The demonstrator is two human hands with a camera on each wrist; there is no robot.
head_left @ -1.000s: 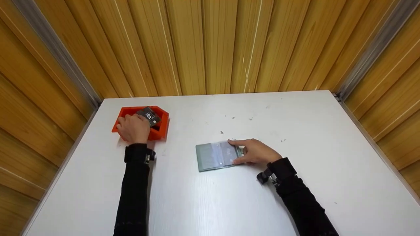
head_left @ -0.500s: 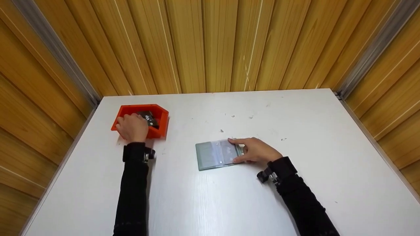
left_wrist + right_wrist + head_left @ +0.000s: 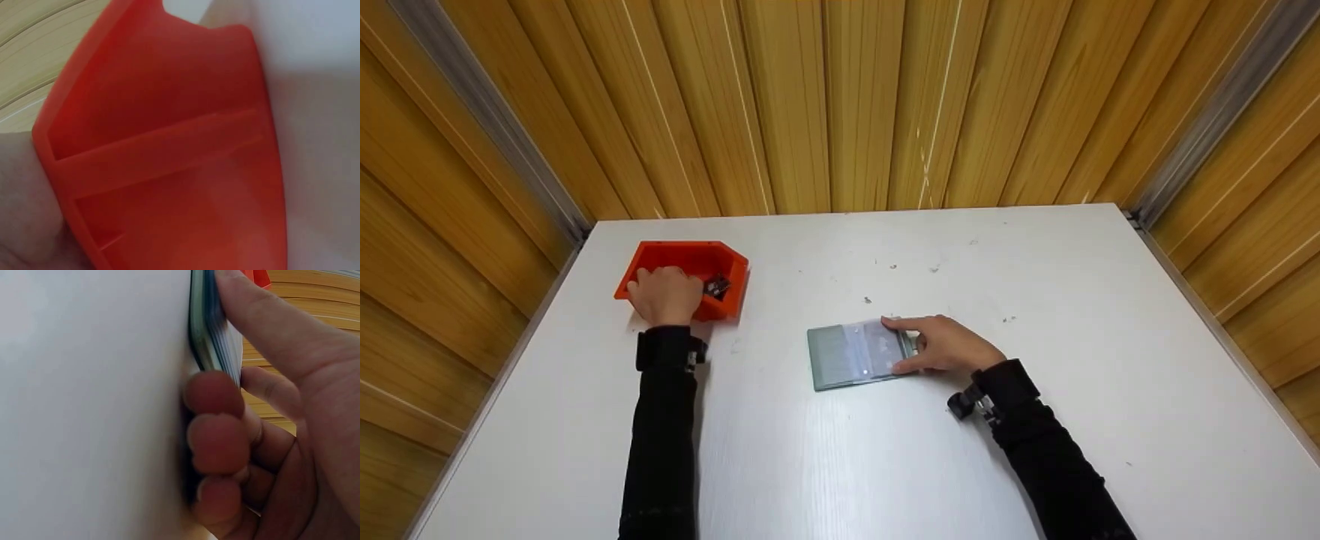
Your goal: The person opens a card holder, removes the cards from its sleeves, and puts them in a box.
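Right hand pinching sleeved booklet; left hand dipping into red bin

Near the middle of the head frame, a green-backed, clear-sleeved booklet (image 3: 859, 354) is lying on the white table (image 3: 810, 465); the right hand (image 3: 949, 347) is holding it at its right end, the grip narrow, with thumb and index finger spread over the clear sleeve; in the right wrist view, the booklet's layered edges are showing at the top centre, and three fingertips (image 3: 218, 444) are curling in just below them.

At left of centre in the head frame, a red bin (image 3: 690, 256) is standing on the table; the left hand (image 3: 665, 295) is resting over its near left part, fingers inside and hidden, so whether they are gripping anything I cannot tell; a small dark item (image 3: 716, 286) is lying in the bin's right part, its details too small to read; in the left wrist view, the bin's ribbed red wall is filling the centre.

Black sleeves (image 3: 660, 450) are covering both forearms, and black wrist straps (image 3: 664, 349) are circling the wrists; wood-patterned panels (image 3: 787, 105) are filling the top of the frame, with grey posts (image 3: 1215, 112) slanting at upper left and upper right.
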